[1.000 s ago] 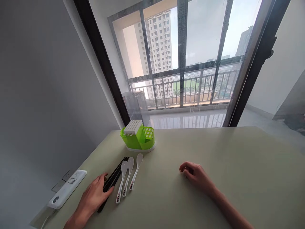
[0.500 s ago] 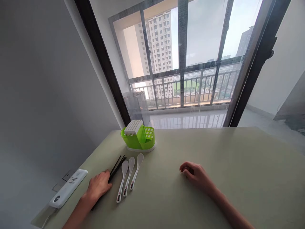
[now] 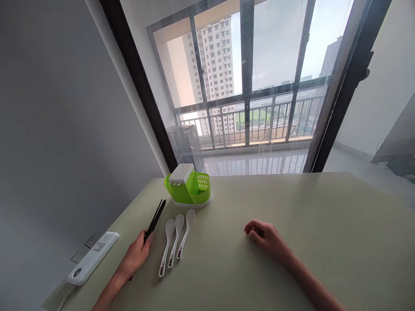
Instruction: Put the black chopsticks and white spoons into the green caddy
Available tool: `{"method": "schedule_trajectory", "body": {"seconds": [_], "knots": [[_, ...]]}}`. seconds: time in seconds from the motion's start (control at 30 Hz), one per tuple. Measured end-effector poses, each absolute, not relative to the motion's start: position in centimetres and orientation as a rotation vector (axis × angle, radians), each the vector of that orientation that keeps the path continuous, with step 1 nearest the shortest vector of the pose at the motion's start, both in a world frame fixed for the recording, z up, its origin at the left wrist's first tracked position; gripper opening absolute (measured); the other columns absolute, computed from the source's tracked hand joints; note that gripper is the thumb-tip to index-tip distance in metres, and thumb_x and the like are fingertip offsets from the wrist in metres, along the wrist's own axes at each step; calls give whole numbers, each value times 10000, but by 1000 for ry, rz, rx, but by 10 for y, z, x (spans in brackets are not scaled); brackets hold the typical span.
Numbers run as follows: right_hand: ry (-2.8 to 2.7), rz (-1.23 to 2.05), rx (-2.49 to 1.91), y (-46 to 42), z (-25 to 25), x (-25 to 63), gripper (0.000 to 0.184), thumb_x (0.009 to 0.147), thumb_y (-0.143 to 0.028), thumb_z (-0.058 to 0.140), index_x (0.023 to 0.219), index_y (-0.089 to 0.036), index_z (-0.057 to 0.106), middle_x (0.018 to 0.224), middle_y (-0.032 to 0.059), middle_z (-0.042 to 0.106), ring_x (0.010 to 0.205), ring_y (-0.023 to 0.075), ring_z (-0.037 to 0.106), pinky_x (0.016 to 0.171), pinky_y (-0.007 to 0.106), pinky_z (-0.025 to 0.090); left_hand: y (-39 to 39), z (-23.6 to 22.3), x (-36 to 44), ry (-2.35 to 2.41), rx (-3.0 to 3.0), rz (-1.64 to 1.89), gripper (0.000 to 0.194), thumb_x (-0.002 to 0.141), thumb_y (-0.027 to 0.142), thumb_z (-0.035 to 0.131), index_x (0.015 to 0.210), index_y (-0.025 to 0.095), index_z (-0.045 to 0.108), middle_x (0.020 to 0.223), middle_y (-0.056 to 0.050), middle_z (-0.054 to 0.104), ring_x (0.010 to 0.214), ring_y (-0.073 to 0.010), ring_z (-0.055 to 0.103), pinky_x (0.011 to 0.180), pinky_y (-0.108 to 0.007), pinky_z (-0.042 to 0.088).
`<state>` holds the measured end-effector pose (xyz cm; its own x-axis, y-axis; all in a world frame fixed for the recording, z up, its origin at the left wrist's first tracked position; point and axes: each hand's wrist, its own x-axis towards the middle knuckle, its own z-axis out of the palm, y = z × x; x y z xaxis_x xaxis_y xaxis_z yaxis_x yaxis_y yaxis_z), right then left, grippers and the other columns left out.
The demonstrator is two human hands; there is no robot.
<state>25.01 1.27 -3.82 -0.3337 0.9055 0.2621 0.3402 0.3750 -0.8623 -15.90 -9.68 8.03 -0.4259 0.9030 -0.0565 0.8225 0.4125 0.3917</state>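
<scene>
My left hand (image 3: 138,255) is closed around a bundle of black chopsticks (image 3: 156,219), whose far ends point up toward the green utensil holder (image 3: 184,194). Just right of that hand lie three white spoons (image 3: 170,229) side by side, bowls away from me and printed handles near me. My right hand (image 3: 262,233) rests on the table with its fingers loosely curled, and nothing shows in them. The holder has a white slotted top on its left part and an open lattice-walled basket on its right.
A white power strip (image 3: 94,258) with a cord lies along the table's left edge, by the wall sockets (image 3: 92,239). The pale green table (image 3: 292,203) reaches to a large glass door in a dark frame (image 3: 142,90). A grey wall stands at the left.
My left hand has gripped the chopsticks and lifted them, their far ends moving up and slightly left. My right hand, the spoons and the holder stay put.
</scene>
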Motion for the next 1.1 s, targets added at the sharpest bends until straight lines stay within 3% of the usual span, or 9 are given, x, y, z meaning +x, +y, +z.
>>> {"method": "schedule_trajectory", "body": {"seconds": [0.13, 0.27, 0.43, 0.53, 0.63, 0.77, 1.0, 1.1], "knots": [[-1870, 931, -1090, 13, -40, 250, 251, 804, -237, 469, 803, -206, 718, 660, -20, 617, 595, 139, 492, 583, 251, 376, -100, 84, -116, 1944, 1168, 725, 694, 766, 875, 417, 1022, 238, 519, 684, 80, 394, 455, -76, 302, 424, -198, 228], [-1873, 939, -1077, 13, -38, 251, 238, 809, -226, 479, 815, -203, 715, 691, -15, 641, 602, 136, 499, 588, 254, 384, -93, 77, -62, 1628, 1072, 649, 666, 748, 877, 462, 978, 253, 499, 668, 103, 289, 459, -55, 156, 413, -182, 141], [-1784, 998, -1067, 13, -34, 251, 243, 885, -295, 493, 1006, -199, 680, 845, 20, 711, 620, 135, 554, 607, 263, 454, -81, 48, 4, 1596, 1386, 510, 509, 951, 690, 306, 969, 242, 546, 690, 45, 468, 479, -93, 327, 463, -217, 261], [-1708, 960, -1081, 16, -36, 250, 356, 949, -390, 485, 1226, -198, 597, 987, 56, 712, 673, 139, 608, 632, 266, 507, -78, 33, 34, 1712, 1688, 413, 372, 1013, 491, 294, 963, 226, 550, 694, -9, 589, 575, -159, 535, 542, -264, 338], [-1690, 910, -1087, 19, -40, 250, 423, 972, -407, 472, 1338, -203, 533, 1119, 90, 680, 781, 154, 659, 658, 267, 542, -76, 31, 55, 1817, 1859, 251, 338, 1018, 366, 284, 1094, 192, 563, 851, -117, 718, 753, -250, 689, 628, -311, 405], [-1745, 852, -1069, 22, -46, 250, 400, 964, -358, 474, 1328, -217, 561, 1203, 104, 637, 860, 173, 680, 640, 266, 551, -76, 33, 71, 1914, 1985, 95, 433, 998, 340, 298, 1235, 106, 574, 995, -223, 739, 876, -346, 728, 685, -364, 470], [-1793, 783, -1132, 20, -43, 251, 372, 976, -290, 429, 1300, -205, 591, 1214, 94, 618, 744, 139, 654, 685, 279, 552, -74, 26, 79, 1957, 2073, 22, 488, 958, 223, 327, 1350, 58, 565, 1107, -274, 722, 942, -376, 726, 743, -394, 515], [-1849, 684, -1166, 18, -43, 252, 380, 944, -231, 452, 1290, -228, 609, 1227, 81, 625, 882, 173, 673, 827, 315, 553, -74, 32, 84, 1987, 2074, -88, 454, 955, 186, 344, 1329, 83, 579, 1112, -253, 724, 928, -364, 737, 723, -384, 514]]}}
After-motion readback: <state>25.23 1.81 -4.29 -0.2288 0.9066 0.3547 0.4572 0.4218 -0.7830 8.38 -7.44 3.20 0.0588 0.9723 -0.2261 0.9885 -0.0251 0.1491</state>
